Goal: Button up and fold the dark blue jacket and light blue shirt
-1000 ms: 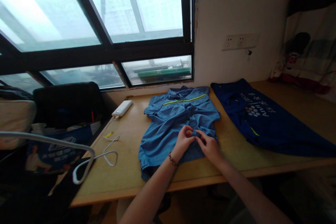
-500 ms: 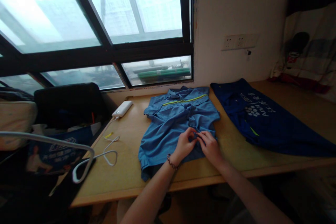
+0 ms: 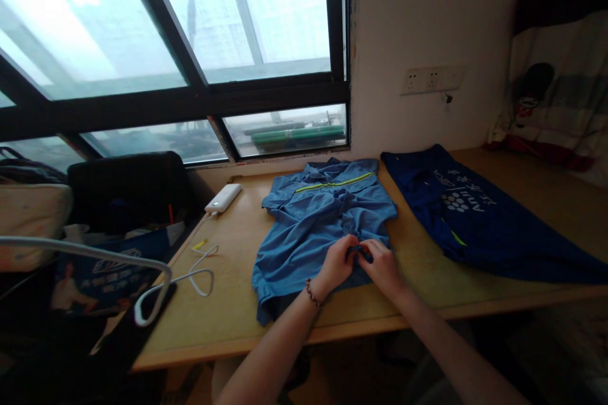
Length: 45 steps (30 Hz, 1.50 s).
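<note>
A blue short-sleeved shirt (image 3: 304,234) with a yellow-green stripe across the chest lies on the wooden table (image 3: 218,323), its collar toward the window. My left hand (image 3: 338,259), with a beaded bracelet at the wrist, pinches the shirt's front edge near the hem. Close beside it, my right hand (image 3: 381,266) is closed on the same bit of cloth, slightly lifted and bunched between the fingertips. Whether a button is between the fingers is too small to tell.
To the right lies a dark blue garment (image 3: 475,215) with white lettering. A white power bank (image 3: 223,198) with a white cable (image 3: 204,272) sits at the left. Beyond the table's left edge are a black chair (image 3: 128,190) and bags. A window and wall sockets (image 3: 433,79) are behind.
Both hands have turned slightly and pulled the pinched cloth up into a small fold. The shirt otherwise lies as before; the view has shifted a little.
</note>
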Tool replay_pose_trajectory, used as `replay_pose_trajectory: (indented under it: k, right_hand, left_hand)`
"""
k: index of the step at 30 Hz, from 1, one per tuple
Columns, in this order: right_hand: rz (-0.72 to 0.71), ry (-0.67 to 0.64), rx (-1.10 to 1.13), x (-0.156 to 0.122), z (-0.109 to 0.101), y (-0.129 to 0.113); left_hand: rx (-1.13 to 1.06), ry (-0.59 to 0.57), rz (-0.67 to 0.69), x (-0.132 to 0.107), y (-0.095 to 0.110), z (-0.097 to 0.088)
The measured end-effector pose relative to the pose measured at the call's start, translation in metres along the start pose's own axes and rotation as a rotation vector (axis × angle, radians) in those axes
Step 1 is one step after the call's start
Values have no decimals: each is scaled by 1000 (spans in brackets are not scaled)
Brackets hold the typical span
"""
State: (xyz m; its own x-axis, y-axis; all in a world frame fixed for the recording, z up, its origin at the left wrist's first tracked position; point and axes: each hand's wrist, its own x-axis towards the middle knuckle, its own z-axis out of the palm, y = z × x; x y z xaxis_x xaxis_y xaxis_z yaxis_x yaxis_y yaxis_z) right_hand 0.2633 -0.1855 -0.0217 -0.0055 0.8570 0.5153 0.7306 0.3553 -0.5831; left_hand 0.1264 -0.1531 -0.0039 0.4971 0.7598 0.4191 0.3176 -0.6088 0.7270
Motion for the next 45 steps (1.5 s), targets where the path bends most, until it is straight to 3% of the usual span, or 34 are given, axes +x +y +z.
replay_pose_trajectory:
  k: [11,15,18,22,24,27,31,33,36,39,41,43,45]
  right_hand:
    - [-14,-43,-167,-4,7,1]
    - [8,-43,-96,0,3,2]
    - [-1,-61,12,-2,-11,6]
    - [2,-6,-46,-27,-37,25]
    - [39,32,-102,-42,-44,35]
    - [48,-14,-93,-54,-43,41]
    - [90,-17,-19,-44,-29,27]
    - [160,72,11,-35,-29,17]
    - [223,322,90,-27,-47,-4]
    - [230,624,179,-30,-73,-26]
    - [260,734,208,-36,-83,-32]
    - [306,655,181,-46,-85,-24]
    - [321,401,80,-58,-82,-4]
  left_hand:
    - [182,-10,-52,-4,6,5]
    - [304,-49,-78,-1,11,5]
    - [413,-89,-106,-5,17,-6]
    - [608,-131,-126,-41,14,-39]
    - [733,-80,-217,-70,5,-59]
    - [825,-21,-372,-114,-12,-84]
    - [756,-4,-330,-149,-21,-104]
    - [718,-5,-297,-158,-20,-110]
    - [701,-2,-322,-171,-13,-117]
    - [727,80,-378,-186,-9,-124]
    - [761,158,-400,-197,-8,-130]
    - [778,241,-446,-208,-7,-135]
    - [756,331,-530,-220,-4,-139]
